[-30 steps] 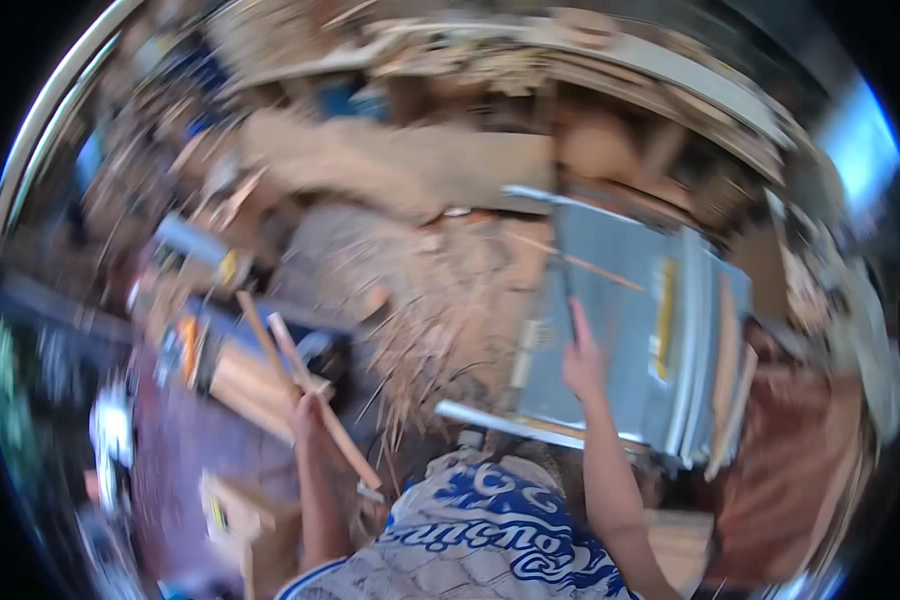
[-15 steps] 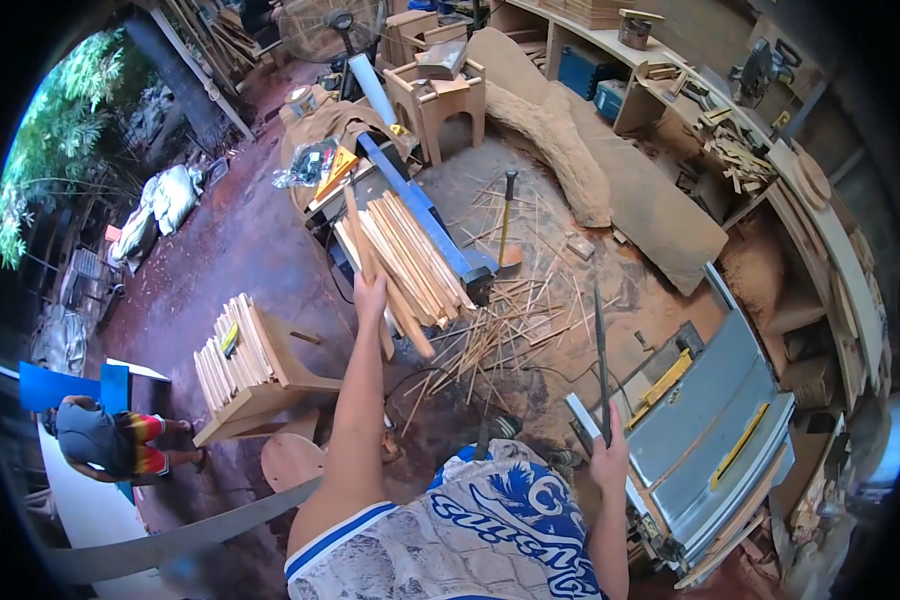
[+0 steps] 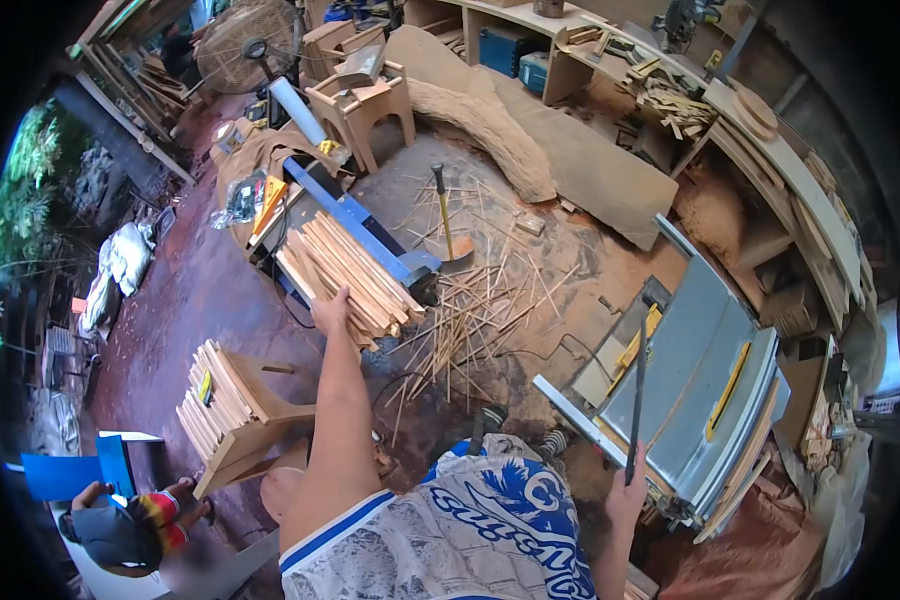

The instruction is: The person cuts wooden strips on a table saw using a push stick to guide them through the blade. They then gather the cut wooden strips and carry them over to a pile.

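Note:
My left hand [image 3: 332, 310] is at the near side of a stack of wooden strips [image 3: 345, 265], its thumb up and its fingers closed round the strips at the edge. The stack rests on a blue-edged machine [image 3: 350, 212]. My right hand [image 3: 626, 492] is closed round the lower end of a long, thin dark stick [image 3: 638, 400], held upright. Beside that hand is a grey-topped table saw [image 3: 705, 350] with yellow strips on it.
Thin offcuts [image 3: 480, 320] litter the floor near a hammer-like long-handled tool [image 3: 444, 215]. More strips lie on a wooden stool [image 3: 260, 400] at left. Another person [image 3: 120, 530] is bent over at lower left. A big wooden slab [image 3: 590, 165] lies behind, before a cluttered shelf [image 3: 730, 130].
My left hand has come down with the strips it held, which now lie against the stack. The stick in my right hand has swung slightly right as the view shifted.

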A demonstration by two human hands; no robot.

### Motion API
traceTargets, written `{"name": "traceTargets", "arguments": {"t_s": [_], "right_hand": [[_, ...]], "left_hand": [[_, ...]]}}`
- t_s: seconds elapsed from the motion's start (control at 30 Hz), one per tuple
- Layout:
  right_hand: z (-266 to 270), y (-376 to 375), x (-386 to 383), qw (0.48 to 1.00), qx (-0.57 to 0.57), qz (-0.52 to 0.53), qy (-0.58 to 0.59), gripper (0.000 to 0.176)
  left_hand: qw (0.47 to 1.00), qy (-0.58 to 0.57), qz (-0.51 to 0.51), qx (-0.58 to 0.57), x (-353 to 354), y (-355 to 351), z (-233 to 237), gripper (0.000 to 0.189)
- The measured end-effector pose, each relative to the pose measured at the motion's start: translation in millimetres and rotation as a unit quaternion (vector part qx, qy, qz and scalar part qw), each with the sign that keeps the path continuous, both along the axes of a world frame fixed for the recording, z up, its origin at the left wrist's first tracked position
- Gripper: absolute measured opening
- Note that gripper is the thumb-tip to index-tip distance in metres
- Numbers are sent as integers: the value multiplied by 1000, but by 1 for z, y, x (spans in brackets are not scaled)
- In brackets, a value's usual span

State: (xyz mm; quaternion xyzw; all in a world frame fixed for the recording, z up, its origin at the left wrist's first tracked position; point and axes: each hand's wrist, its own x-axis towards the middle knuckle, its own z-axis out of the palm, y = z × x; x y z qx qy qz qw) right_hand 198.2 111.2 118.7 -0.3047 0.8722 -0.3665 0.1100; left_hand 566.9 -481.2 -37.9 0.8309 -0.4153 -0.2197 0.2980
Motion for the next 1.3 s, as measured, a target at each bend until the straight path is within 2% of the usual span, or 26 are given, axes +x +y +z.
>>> {"name": "traceTargets", "arguments": {"t_s": [0.1,0.13,0.17,0.23,0.27,0.3,0.33,0.37,0.4,0.43,0.47,0.5,0.53,0.6,0.67,0.7,0.77,0.83,0.87,0.9,0.97,1.07,1.1,1.2,1.27,1.3], "right_hand": [[3,27,-4,999,2,-47,5,66],[19,28,-1,993,29,-94,-71,63],[16,29,-4,991,30,-109,-68,63],[3,45,-11,992,-27,-114,53,61],[6,53,-18,990,-14,-126,69,61],[9,60,-25,986,1,-147,82,60],[6,72,-32,980,-7,-173,101,60],[10,82,-38,972,-21,-224,68,60],[16,94,-42,963,-11,-261,69,61],[22,110,-47,955,-7,-290,70,61],[26,126,-52,939,1,-336,70,61],[26,143,-56,925,4,-374,68,62],[16,166,-62,911,-2,-379,160,55],[1,204,-72,890,15,-424,167,48],[-2,231,-77,859,55,-490,136,32],[-8,246,-82,856,56,-497,136,32],[-36,281,-102,789,108,-591,129,32],[-64,323,-125,772,103,-618,105,34],[-70,339,-136,765,104,-625,116,32],[-72,351,-145,758,103,-631,127,29],[-70,366,-166,750,89,-649,95,30],[-76,384,-186,740,78,-667,37,33],[-79,392,-196,741,88,-665,13,35],[-97,420,-203,762,93,-641,27,37],[-81,421,-196,769,75,-632,50,38],[-68,419,-190,767,70,-636,50,38]], "left_hand": [[1000,-6,-19,-2,36,-20,-41,80],[999,18,-31,-10,60,-34,-68,68],[998,47,-50,-17,56,-38,-83,56],[990,72,-75,-94,36,-4,-45,30],[963,207,-143,-94,46,-9,-61,27],[952,258,-160,-47,45,-5,-54,29],[968,190,-159,-29,27,14,-24,27],[942,326,-78,-20,28,11,-29,23],[963,237,-126,-6,49,-5,-52,33],[933,322,-153,-48,36,18,-35,39],[980,162,-108,-46,17,41,4,51],[992,76,-87,-60,22,30,-12,62],[992,38,-87,-82,13,34,-13,61],[990,4,-92,-106,-12,42,-17,61],[957,60,-215,-183,-33,54,-22,56],[956,62,-223,-183,-47,61,-23,56],[931,147,-259,-208,-90,77,-23,48],[888,363,-270,-78,-160,143,53,36],[873,365,-322,22,-177,156,77,26],[872,363,-327,22,-196,162,77,26],[808,436,-369,140,-236,177,72,26],[745,432,-454,228,-308,233,90,24],[738,375,-522,208,-334,262,102,21],[652,349,-635,224,-409,339,103,22],[577,361,-690,244,-462,393,67,23],[567,357,-694,263,-486,438,95,19]]}}
